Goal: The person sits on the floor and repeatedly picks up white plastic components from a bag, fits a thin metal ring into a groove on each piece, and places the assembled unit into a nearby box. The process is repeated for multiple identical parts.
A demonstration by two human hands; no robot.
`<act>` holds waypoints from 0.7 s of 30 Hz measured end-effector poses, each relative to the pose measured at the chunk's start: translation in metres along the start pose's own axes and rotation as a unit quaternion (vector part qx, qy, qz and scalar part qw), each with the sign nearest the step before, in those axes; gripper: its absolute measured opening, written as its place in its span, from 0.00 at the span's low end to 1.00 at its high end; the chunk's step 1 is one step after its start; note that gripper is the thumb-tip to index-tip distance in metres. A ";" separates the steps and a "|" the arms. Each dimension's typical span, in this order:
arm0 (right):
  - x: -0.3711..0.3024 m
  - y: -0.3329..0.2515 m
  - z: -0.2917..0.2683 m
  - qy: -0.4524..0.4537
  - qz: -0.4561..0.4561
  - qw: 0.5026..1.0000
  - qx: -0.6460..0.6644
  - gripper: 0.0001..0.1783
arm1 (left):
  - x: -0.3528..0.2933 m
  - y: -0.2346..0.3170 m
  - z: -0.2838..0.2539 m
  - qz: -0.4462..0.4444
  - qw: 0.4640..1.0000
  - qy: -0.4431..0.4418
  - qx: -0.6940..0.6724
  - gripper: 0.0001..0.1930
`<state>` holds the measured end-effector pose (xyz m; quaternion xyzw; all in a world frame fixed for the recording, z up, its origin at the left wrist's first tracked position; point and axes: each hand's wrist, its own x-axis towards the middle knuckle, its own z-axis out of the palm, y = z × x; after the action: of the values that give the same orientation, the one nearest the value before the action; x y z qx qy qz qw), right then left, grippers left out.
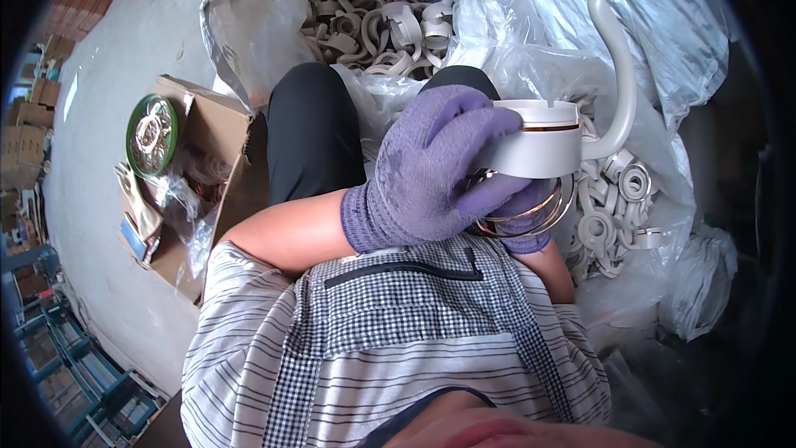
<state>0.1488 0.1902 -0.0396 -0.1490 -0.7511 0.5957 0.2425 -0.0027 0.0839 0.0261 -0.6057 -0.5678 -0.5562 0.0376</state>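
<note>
My left hand (pixel 419 170), in a purple knit glove, is closed on the side of a white plastic cup-shaped part (pixel 539 152). Its fingers press near the rim and the thumb lies along the lower side. A thin gold band (pixel 554 126) runs round the part just under its notched rim, and a long curved grey-white handle (pixel 621 75) rises from its right side. Below the part is my right hand (pixel 522 201), gloved in purple too; its fingers are mostly hidden. Several loose gold rings (pixel 545 224) hang around that hand.
Ahead lies a clear plastic bag (pixel 253 33) with many grey-white parts (pixel 365 29). Another plastic bag at right holds more handled parts (pixel 605 216). At left stands a cardboard box (pixel 228 120) with a green-rimmed round tray (pixel 133 137) and a pale glove (pixel 139 203).
</note>
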 end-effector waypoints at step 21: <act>-0.108 0.080 -0.095 0.238 0.130 0.749 -0.605 0.23 | -0.058 -0.071 0.025 -0.199 0.934 -0.201 -0.219 0.39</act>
<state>0.2855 0.2322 -0.1208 -0.4978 -0.8457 -0.0124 0.1920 -0.0234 0.0886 -0.0663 -0.5725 -0.5367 -0.5293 -0.3225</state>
